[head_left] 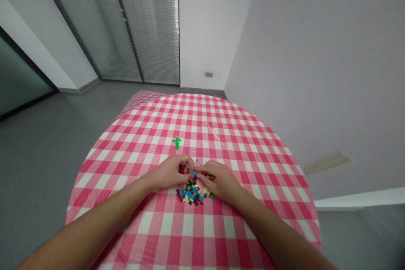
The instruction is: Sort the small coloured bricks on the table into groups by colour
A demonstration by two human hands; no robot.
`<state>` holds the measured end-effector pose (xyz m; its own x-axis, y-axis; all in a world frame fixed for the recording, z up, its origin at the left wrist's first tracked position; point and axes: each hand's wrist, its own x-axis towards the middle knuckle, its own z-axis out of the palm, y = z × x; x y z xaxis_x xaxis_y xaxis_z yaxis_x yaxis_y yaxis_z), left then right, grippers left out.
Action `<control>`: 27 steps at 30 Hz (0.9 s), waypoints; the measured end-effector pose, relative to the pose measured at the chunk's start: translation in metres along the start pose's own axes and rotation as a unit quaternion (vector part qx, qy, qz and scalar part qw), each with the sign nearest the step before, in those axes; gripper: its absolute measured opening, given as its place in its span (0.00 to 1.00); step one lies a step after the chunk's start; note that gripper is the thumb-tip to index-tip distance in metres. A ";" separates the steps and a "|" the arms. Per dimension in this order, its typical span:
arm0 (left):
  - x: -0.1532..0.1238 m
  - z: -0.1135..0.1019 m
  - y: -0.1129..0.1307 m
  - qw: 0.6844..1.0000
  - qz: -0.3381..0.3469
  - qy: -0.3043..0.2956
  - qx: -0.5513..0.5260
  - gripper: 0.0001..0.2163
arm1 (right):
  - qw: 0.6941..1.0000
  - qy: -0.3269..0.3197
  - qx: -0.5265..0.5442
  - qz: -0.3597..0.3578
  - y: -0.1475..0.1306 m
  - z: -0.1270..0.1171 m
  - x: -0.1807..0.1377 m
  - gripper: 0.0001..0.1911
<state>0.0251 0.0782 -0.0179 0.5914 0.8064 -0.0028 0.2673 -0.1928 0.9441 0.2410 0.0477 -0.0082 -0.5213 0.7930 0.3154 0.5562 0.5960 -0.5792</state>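
1. A small bright-blue plastic piece (194, 174) is held where the fingertips of both hands meet, above the far edge of a loose heap of tiny multicoloured plastic bricks (192, 196).
2. By the left hand (177, 171), the piece is pinched with thumb and forefinger nearly closed.
3. By the right hand (220, 180), it is pinched likewise from the other side; whether anything more is gripped cannot be told.
4. A bright-green, branching plastic shape (177, 142) is seen beyond the left hand, lying on a red-and-white chequered tablecloth (126, 147).
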 end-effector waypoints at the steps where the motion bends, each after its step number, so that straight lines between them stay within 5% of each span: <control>1: 0.001 0.001 -0.002 1.000 0.008 0.008 -0.011 0.06 | 1.000 0.001 0.002 -0.003 0.000 0.001 0.000 0.09; 15: 0.003 -0.013 0.001 0.997 -0.003 0.042 0.067 0.05 | 0.998 0.016 0.011 0.053 -0.002 -0.005 0.003 0.06; 27: 0.000 -0.033 -0.004 0.988 0.036 -0.006 0.153 0.05 | 0.979 0.070 -0.026 0.191 0.038 -0.037 -0.001 0.07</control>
<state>-0.0012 0.0970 -0.0105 0.6257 0.7781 0.0543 0.4409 -0.4103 0.7983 0.2864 0.0741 -0.0024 -0.1771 0.9664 0.1864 0.7269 0.2561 -0.6371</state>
